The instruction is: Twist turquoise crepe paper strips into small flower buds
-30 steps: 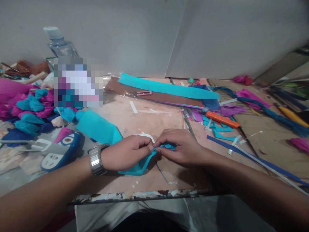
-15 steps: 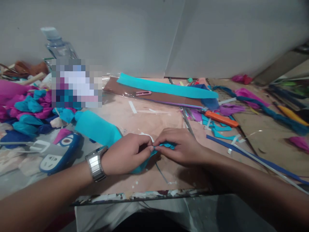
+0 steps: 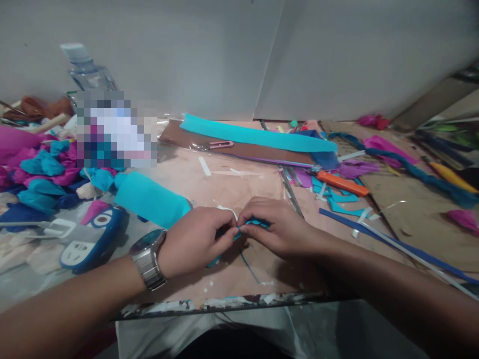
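A turquoise crepe paper strip (image 3: pixel 153 199) runs from the left of the table under my left hand (image 3: pixel 200 239), which has a metal-band watch (image 3: pixel 147 257) at the wrist. Thumb and forefinger of that hand pinch the strip's gathered part. My right hand (image 3: pixel 279 227) pinches the same gathered paper, its fingertips touching those of the left. Crumpled turquoise folds show between the right thumb and fingers. A thin white cord (image 3: pixel 229 209) curves just behind the fingertips. The paper inside my left palm is hidden.
Farther back lies a plastic-wrapped paper pack (image 3: pixel 239 147) with pink-handled snips (image 3: pixel 220 144) on it. An orange utility knife (image 3: pixel 342 183) and scissors (image 3: pixel 292 192) lie right of it. At left are crumpled paper flowers (image 3: pixel 45 162), a power strip (image 3: pixel 92 242) and a bottle (image 3: pixel 90 72).
My left wrist has rolled slightly, showing more of the watch face, and less turquoise paper hangs below the left hand. Both hands still pinch the paper in the same place.
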Action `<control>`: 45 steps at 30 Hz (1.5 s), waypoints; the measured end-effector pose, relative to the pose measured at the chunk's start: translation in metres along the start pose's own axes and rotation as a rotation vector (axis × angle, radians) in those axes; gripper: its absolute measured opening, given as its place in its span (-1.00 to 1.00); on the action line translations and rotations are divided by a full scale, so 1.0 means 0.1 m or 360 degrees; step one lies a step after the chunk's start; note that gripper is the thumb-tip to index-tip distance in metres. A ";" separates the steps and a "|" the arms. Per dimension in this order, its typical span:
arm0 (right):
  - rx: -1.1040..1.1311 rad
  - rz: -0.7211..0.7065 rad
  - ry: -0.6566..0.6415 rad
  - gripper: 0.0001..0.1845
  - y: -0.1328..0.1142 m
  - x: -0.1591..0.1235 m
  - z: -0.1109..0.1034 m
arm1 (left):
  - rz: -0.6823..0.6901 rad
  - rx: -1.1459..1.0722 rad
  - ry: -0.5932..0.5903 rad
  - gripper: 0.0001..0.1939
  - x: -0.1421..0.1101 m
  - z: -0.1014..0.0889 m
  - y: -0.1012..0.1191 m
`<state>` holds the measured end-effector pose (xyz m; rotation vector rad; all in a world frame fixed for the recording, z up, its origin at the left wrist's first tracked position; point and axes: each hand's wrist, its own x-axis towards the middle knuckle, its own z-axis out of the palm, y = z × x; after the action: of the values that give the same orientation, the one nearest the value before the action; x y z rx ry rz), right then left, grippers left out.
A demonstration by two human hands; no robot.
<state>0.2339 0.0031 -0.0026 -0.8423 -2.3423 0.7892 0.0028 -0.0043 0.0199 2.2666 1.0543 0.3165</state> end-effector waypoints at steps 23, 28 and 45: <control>-0.0053 0.0063 -0.0101 -0.84 -0.01 0.02 -0.01 | 0.0349 0.0655 0.0031 -0.69 -0.01 0.08 -0.12; -0.0068 0.0046 -0.0132 -0.86 -0.02 0.02 0.00 | 0.0301 0.0551 0.0048 -0.68 0.01 0.08 -0.10; 0.0035 0.0044 -0.0069 -0.90 0.01 0.00 0.00 | 0.0088 -0.0021 -0.0017 -0.78 0.02 0.00 -0.05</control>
<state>0.2344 0.0035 -0.0031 -0.8582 -2.3604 0.8511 0.0013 -0.0002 0.0164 2.2861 0.9824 0.3327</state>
